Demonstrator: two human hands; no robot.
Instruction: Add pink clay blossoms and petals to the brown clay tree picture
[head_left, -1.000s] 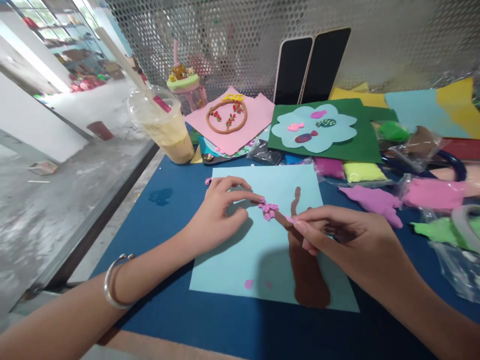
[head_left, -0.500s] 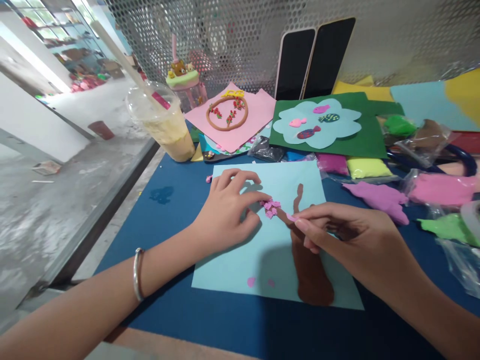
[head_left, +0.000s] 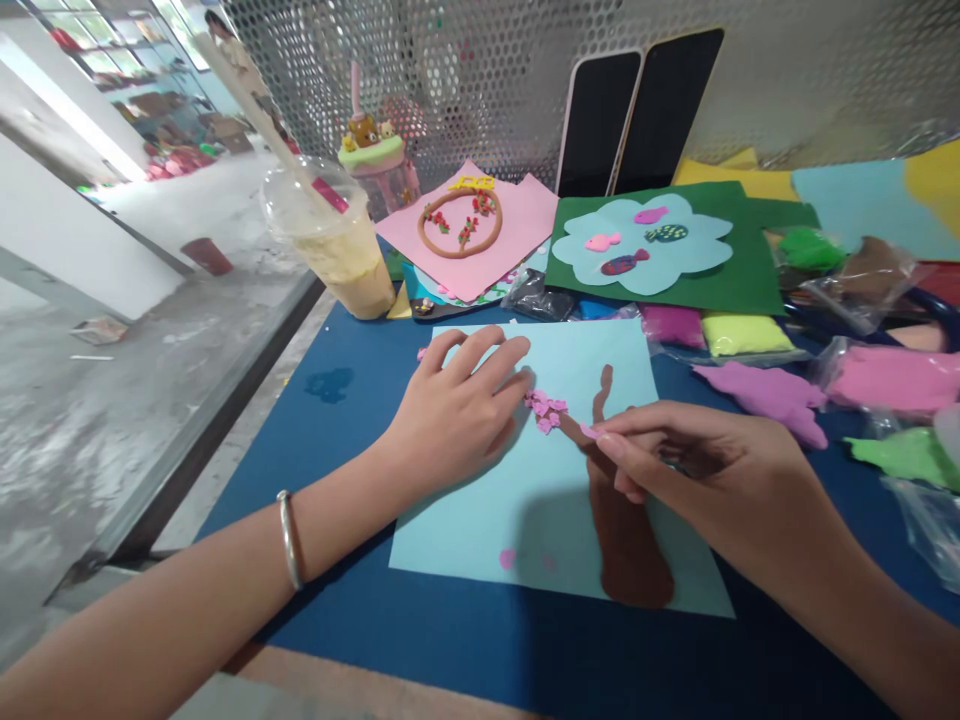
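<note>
A light blue sheet of paper [head_left: 465, 515] carries a brown clay tree trunk [head_left: 630, 540] with branches. Small pink clay flowers [head_left: 547, 412] cluster on the left branch. My left hand [head_left: 465, 410] rests on the sheet just left of that cluster, fingers loosely bent and slightly apart, thumb mostly hidden, nothing seen in it. Between thumb and forefinger, my right hand [head_left: 667, 455] pinches a small piece of pink clay [head_left: 590, 432] over the fork of the tree. Two pink spots [head_left: 508, 559] lie low on the paper.
A drink cup with a straw [head_left: 337, 250] stands at the back left. Behind the sheet are a pink paper craft [head_left: 465, 270], a green card with clay fish [head_left: 559, 270] and two phones [head_left: 667, 110]. Purple clay [head_left: 765, 400] and bagged clay [head_left: 892, 380] lie on the right.
My left forefinger has drawn back from the pink flowers, and the left fingers are more bent. My right hand keeps its pinch near the fork. The view has shifted slightly.
</note>
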